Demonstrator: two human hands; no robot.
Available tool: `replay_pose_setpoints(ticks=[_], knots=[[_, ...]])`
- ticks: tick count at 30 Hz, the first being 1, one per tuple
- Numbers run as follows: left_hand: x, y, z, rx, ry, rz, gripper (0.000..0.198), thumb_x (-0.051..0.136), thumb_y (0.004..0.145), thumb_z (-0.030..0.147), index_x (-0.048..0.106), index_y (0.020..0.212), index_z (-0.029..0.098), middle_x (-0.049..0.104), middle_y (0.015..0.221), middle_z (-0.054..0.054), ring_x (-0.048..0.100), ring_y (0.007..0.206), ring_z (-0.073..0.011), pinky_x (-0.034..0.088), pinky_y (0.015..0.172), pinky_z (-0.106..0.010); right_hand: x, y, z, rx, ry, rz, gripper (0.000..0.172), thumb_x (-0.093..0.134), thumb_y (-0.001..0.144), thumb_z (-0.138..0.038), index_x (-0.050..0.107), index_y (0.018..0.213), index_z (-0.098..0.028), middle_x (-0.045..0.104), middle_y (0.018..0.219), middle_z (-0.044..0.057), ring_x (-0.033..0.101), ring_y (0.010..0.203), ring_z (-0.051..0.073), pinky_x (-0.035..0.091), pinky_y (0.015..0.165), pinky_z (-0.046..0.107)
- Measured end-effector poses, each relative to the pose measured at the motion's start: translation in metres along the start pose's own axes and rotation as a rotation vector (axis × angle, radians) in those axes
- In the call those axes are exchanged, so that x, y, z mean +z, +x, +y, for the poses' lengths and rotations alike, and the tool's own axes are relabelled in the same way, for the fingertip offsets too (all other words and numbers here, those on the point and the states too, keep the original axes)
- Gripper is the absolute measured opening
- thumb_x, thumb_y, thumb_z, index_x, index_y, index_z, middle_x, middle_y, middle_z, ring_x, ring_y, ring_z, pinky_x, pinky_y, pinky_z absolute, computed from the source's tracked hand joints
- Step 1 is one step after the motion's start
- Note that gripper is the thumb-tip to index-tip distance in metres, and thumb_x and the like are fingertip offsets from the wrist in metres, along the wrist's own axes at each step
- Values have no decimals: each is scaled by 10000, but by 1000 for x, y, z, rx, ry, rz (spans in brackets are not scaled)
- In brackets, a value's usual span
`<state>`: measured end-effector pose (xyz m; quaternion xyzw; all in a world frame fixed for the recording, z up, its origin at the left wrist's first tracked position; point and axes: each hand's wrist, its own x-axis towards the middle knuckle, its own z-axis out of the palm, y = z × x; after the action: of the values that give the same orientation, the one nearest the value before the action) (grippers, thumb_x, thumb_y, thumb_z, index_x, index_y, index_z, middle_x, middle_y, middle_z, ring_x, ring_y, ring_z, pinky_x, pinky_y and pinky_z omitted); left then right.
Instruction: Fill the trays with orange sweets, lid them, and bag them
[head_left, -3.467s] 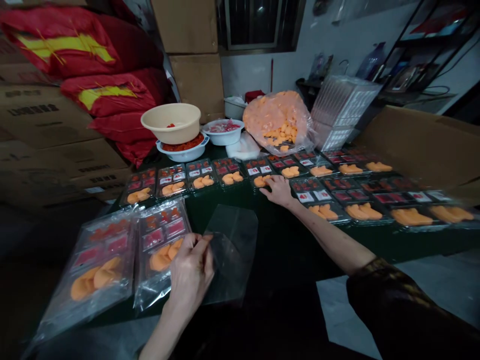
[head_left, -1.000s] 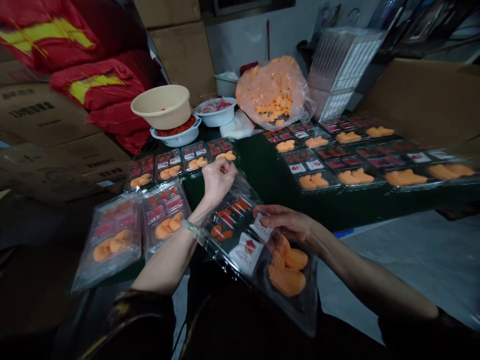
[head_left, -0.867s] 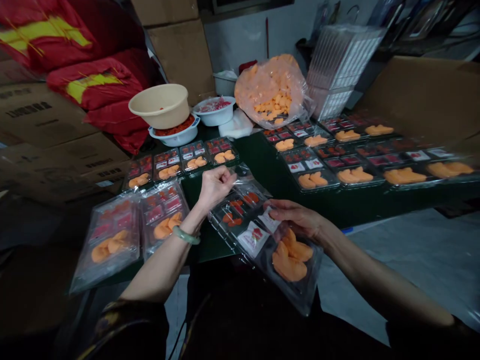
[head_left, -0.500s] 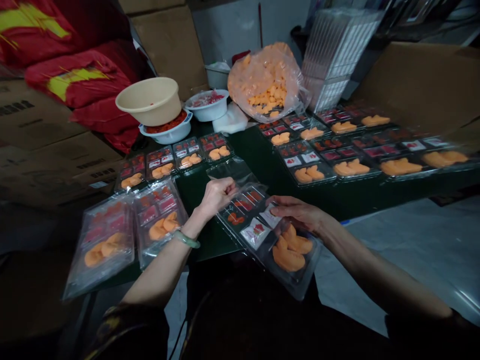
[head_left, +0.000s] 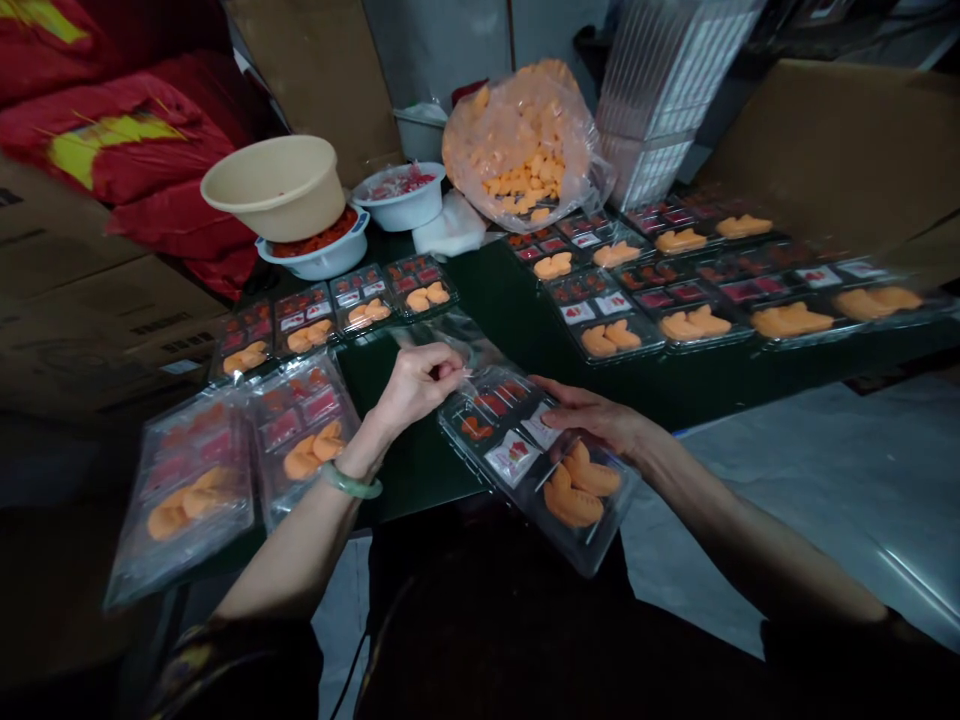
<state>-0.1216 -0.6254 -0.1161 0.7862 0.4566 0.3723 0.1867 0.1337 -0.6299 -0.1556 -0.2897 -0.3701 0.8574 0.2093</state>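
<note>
Plastic tray (head_left: pixel 536 470) sits tilted between my two hands, overhanging the near edge of the dark green surface (head_left: pixel 420 480). Through its clear lid I can see orange slices (head_left: pixel 574 490), red pieces (head_left: pixel 478 428) and a white sachet (head_left: pixel 512 458). From here, the right hand (head_left: pixel 592 418) rests on the tray's upper right side, its fingers (head_left: pixel 577 408) close together and lying on the lid. The left hand (head_left: pixel 416 385) is just beside the tray's far corner, its fingers (head_left: pixel 450 368) pinched together on the edge of a clear plastic bag (head_left: pixel 442 335), and a green bangle (head_left: pixel 351 483) circles that wrist. To the left lie two bagged trays (head_left: pixel 180 510) (head_left: pixel 300 440). Rows of more trays (head_left: pixel 615 325) cover the surface beyond. Farther back are a bulging bag of orange pieces (head_left: pixel 517 150), a beige basin (head_left: pixel 270 185) sitting on a white bowl (head_left: pixel 315 255), and a tall stack of empty trays (head_left: pixel 660 90).
</note>
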Motion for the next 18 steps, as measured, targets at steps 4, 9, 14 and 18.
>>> replay_pose_setpoints(ticks=[4, 9, 14, 18], knots=[[-4, -5, -1, -1, -16, -67, 172, 606, 777, 262, 576, 639, 162, 436, 572, 34, 391, 534, -84, 328, 536, -222, -2, 2, 0, 11, -31, -18, 890, 685, 714, -132, 186, 1441, -252, 659, 1010, 40, 661, 718, 155, 574, 554, 261], [4, -16, -17, -240, 12, -36, 238, 675, 699, 367, 561, 655, 163, 446, 561, 42, 375, 503, -73, 302, 477, -198, -1, 3, 3, -20, -56, -95, 716, 677, 725, -159, 377, 1371, -234, 645, 1087, 56, 664, 756, 159, 575, 583, 266], [23, -29, -30, -569, -91, 63, 426, 607, 718, 466, 454, 462, 162, 404, 417, 40, 321, 408, -57, 237, 408, -192, -2, -2, 9, -28, -42, -61, 761, 673, 736, -179, 318, 1405, -251, 678, 956, 27, 658, 627, 127, 553, 545, 230], [30, -39, -19, -571, -338, 14, 354, 638, 693, 411, 491, 503, 151, 497, 473, 20, 394, 433, -59, 303, 431, -185, 3, -7, 10, -41, -10, 69, 813, 695, 693, -168, 308, 1406, -227, 679, 894, 11, 643, 581, 121, 535, 492, 216]])
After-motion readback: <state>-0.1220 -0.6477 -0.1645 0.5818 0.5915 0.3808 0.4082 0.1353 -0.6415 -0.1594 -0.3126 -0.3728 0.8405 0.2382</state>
